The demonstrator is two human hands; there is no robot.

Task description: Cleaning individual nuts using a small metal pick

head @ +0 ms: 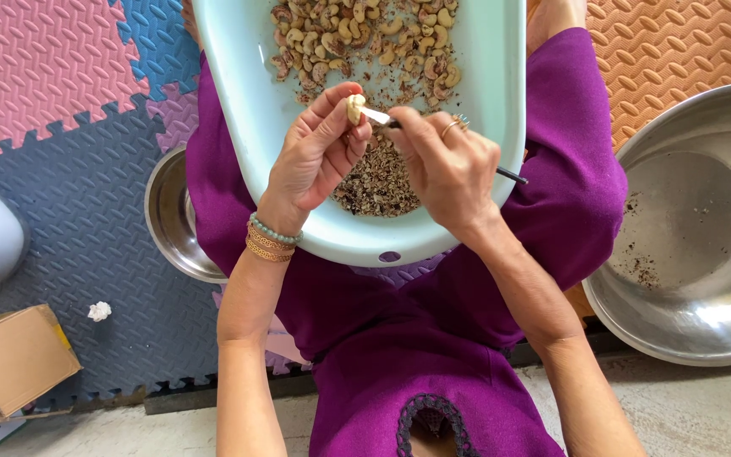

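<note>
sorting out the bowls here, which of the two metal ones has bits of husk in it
The big metal bowl beside the right hand has dark husk bits scattered inside. The small metal bowl by the left hand is half hidden and shows none.

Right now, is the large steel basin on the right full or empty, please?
Nearly empty: the steel basin shows bare metal, with only scattered dark crumbs.
</note>
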